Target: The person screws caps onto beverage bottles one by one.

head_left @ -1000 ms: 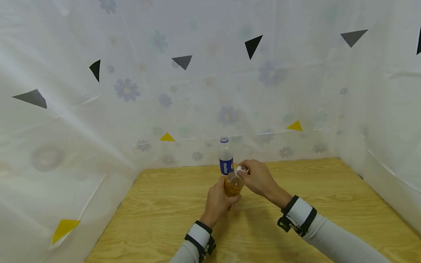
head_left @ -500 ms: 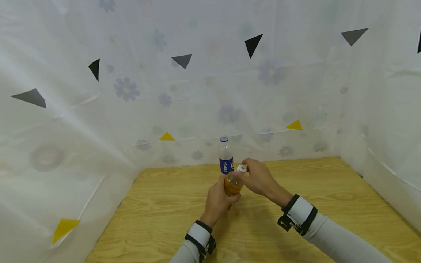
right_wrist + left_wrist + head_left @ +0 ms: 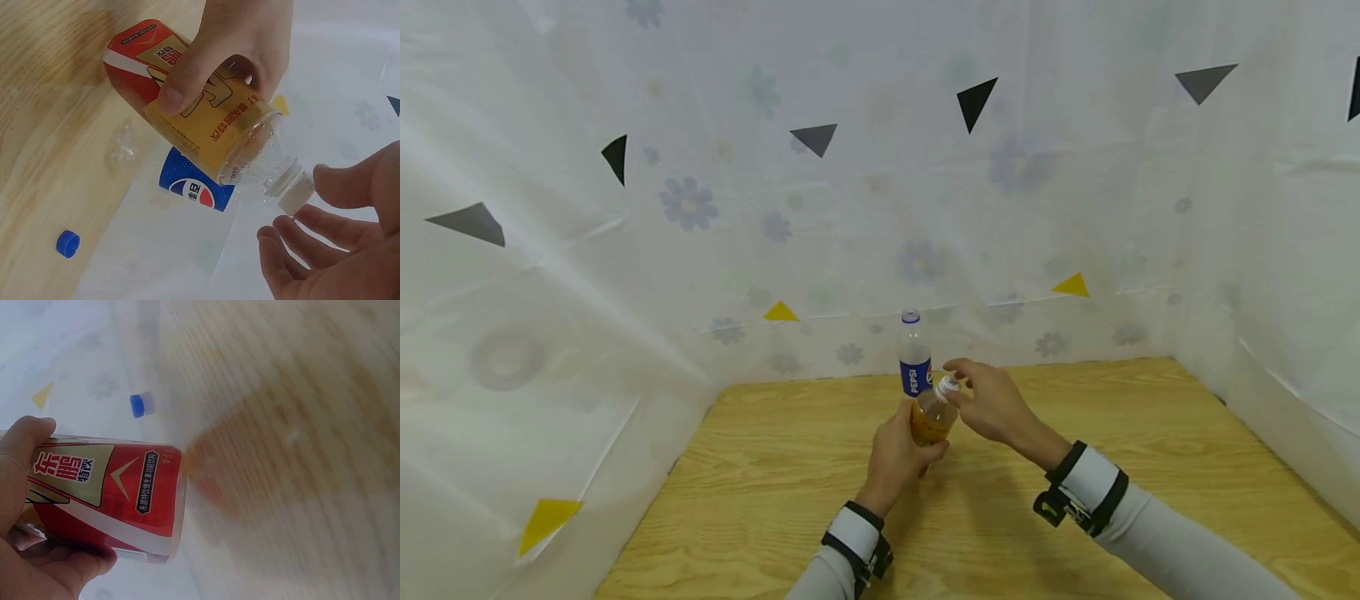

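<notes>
My left hand (image 3: 897, 462) grips a drink bottle (image 3: 144, 494) with a red and gold label around its body. The bottle leans, its neck pointing up to the right in the head view. A white cap (image 3: 297, 195) sits at its mouth. My right hand (image 3: 996, 407) is at that cap, with the thumb against its side. The other fingers (image 3: 312, 244) are loosely bent and spread below it, apart from the thumb. Behind stands a clear Pepsi bottle (image 3: 915, 377), upright and without a cap, partly hidden by the held bottle.
A blue bottle cap (image 3: 68, 244) lies on the wooden table (image 3: 790, 500), beyond the bottles. White flower-patterned sheeting (image 3: 850, 233) with triangular stickers encloses the table at the back and both sides.
My right hand has twisted at the white cap, and its fingers have now loosened and lifted off it. The left hand and held bottle have stayed nearly still.
</notes>
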`<state>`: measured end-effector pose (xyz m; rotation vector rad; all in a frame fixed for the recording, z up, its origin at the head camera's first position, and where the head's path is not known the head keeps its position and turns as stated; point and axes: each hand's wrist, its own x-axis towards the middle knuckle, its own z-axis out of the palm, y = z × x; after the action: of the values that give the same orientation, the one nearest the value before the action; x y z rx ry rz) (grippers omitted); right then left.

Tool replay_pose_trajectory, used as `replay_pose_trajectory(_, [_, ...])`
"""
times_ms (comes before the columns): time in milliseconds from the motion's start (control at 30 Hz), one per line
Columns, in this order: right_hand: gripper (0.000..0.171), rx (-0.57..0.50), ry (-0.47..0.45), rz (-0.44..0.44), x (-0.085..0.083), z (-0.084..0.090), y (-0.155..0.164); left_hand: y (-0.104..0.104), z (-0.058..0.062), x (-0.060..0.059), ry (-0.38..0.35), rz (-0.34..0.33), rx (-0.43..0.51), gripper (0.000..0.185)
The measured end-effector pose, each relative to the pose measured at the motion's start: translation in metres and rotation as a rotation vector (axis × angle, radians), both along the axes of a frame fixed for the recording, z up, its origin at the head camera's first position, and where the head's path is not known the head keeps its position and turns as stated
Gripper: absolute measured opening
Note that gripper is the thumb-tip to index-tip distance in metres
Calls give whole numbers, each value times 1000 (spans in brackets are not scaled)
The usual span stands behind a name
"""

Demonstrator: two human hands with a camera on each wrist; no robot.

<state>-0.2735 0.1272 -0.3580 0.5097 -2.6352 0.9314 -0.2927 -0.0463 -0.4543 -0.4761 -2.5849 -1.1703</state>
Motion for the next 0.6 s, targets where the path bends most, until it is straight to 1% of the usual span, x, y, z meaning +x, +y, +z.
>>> replay_pose_trajectory(167, [31,-39,7,27,0,0,0,0,0,1,15,-3,-1,64])
replay_pose_trajectory(367, [32,-54,32,42,-2,-3,0,0,-2,1,33,-5,2,64])
replay_pose_trajectory(467, [33,-64,49,48,-3,-5,0,-1,-1,1,26,-3,3,65])
replay_pose_trajectory(600, [29,-75,66,49,-3,-6,-1,-1,-1,0,29,-1,7,64])
